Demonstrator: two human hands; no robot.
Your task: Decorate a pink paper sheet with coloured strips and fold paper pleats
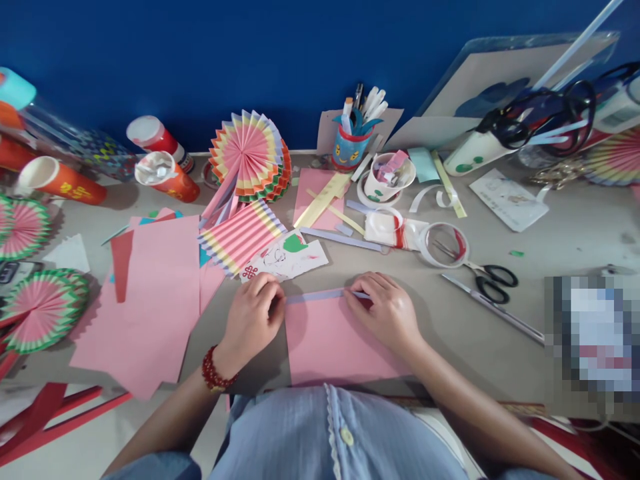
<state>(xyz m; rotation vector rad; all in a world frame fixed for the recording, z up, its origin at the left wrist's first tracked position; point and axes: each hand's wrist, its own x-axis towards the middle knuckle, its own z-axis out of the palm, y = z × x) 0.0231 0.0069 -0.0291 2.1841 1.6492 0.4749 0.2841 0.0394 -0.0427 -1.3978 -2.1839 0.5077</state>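
A pink paper sheet (pixel 330 347) lies on the table in front of my body. Along its far edge runs a narrow lavender paper strip (pixel 317 296). My left hand (pixel 256 319), with a red bead bracelet at the wrist, is closed in a pinch at the strip's left end; the fingertips partly hide what they grip. At the other end my right hand (pixel 387 310) pinches the strip, fingers curled over the sheet's far right corner. Just beyond my left hand is a white card with a green shape (pixel 295 257), beside a folded pink striped paper (pixel 243 235).
Pink sheets (pixel 150 300) are stacked at left, near finished paper fans (pixel 37 310). A round pleated fan (pixel 245 157), paper cups (pixel 170 177) and a pen cup (pixel 350 147) stand at the back. Tape (pixel 463 237), scissors (pixel 495 280) and a utility knife (pixel 500 312) lie right.
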